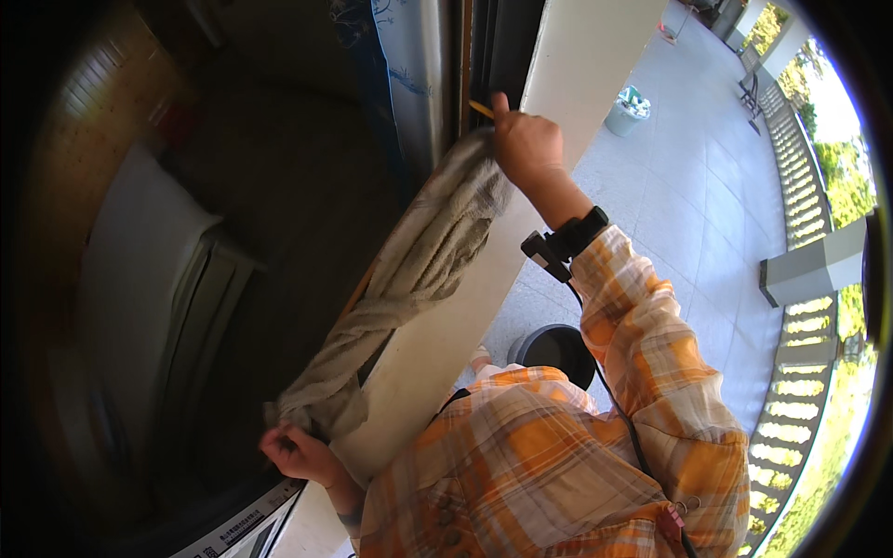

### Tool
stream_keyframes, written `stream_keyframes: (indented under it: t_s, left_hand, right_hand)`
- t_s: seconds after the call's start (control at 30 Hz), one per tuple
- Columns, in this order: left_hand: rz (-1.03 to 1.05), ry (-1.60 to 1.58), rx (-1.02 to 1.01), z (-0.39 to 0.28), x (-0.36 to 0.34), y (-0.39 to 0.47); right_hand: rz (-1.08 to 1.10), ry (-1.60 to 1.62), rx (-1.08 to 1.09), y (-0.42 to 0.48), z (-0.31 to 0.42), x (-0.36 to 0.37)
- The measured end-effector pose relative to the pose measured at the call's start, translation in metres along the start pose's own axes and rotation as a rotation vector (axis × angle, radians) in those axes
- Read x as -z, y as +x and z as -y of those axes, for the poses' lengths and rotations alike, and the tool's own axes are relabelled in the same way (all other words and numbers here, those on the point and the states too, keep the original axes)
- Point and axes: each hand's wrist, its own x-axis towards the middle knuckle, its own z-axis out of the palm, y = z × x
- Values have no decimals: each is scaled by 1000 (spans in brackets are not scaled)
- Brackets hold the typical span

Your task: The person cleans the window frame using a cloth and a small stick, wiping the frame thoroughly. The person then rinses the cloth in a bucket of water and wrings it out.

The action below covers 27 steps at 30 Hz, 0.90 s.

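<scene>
A grey-beige towel [432, 258] lies twisted and bunched lengthwise along the window sill [411, 363]. At its far upper end my right hand [529, 148] is closed around a thin yellow stick [481, 109], whose tip points toward the dark window frame track [492, 56]. The towel's upper end runs up against this hand, blurred there. At the lower left end, my left hand [296, 452] has its fingers curled at the towel's edge and appears to pinch it; motion blurs the fingertips.
A dark bucket [558, 352] stands on the tiled floor close to my body. Farther along is a light blue bin [628, 111] with things in it. Inside the window are a blue patterned curtain [391, 70] and a pale covered piece of furniture [146, 265]. A balustrade [802, 188] bounds the walkway.
</scene>
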Motion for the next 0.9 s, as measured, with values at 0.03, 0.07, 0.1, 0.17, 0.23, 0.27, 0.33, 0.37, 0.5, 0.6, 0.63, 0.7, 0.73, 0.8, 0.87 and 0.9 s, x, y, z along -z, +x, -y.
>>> stream_keyframes:
  t_s: [0.03, 0.07, 0.1, 0.17, 0.23, 0.27, 0.33, 0.37, 0.5, 0.6, 0.63, 0.7, 0.73, 0.8, 0.87, 0.9]
  left_hand:
    - [42, -6, 19, -1, 2, 0]
    - [83, -12, 37, -1, 2, 0]
    - [81, -14, 27, 1, 3, 1]
    - [81, -4, 13, 9, 6, -3]
    - [85, -3, 34, 4, 3, -3]
    - [87, -1, 46, 2, 3, -3]
    - [132, 20, 23, 1, 1, -2]
    - [150, 31, 12, 1, 1, -2]
    - [145, 25, -1, 3, 3, 0]
    - [137, 31, -12, 2, 10, 1]
    - [126, 46, -27, -5, 10, 3]
    - [130, 53, -24, -14, 10, 6]
    - [146, 44, -7, -17, 10, 6]
    - [167, 27, -2, -17, 11, 6]
    - [177, 11, -28, -14, 13, 8]
    - [183, 4, -24, -15, 13, 9]
  right_hand:
    - [57, 51, -33, -4, -2, -1]
    - [113, 102, -65, -15, -4, 0]
    - [167, 160, -82, -24, -2, 2]
    - [188, 228, -73, -41, 1, 5]
    - [248, 236, -66, -53, -4, 16]
    - [229, 200, 29, -55, -3, 5]
    - [193, 55, 129, -55, -5, -20]
    - [175, -18, 183, -51, -5, -29]
    - [203, -52, 42, -29, 3, -43]
    - [232, -16, -16, -21, 14, -42]
    - [246, -22, -27, -17, 17, -40]
    - [273, -37, -61, -8, 21, -32]
    - [258, -31, -29, -3, 22, -34]
    - [225, -19, 33, 6, 26, -36]
    - [252, -18, 150, 2, 22, -30]
    - [259, -19, 212, 3, 21, -24]
